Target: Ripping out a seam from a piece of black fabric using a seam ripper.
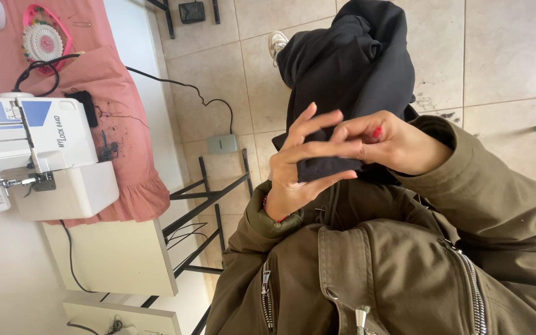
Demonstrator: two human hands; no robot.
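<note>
In the middle of the frame both hands meet over a piece of black woven fabric, which lies draped across the lap and runs from the hands toward the top centre of the frame, its long axis pointing up and slightly right. The left hand, coming out of an olive-green jacket sleeve at lower centre, has its fingers spread and loosely curled, the fingertips touching the fabric's near edge and the other hand; whether it truly pinches cloth, I cannot tell. The right hand, entering from the right, is curled nearly closed, thumb and fingers drawn together at the same edge, seemingly gripping a fold of the cloth. The fabric's near edge lies directly under both hands, and the two are about equally near it.

At the left of the frame a white overlock sewing machine stands on a pink cloth, with a pink pincushion wheel at upper left.
</note>
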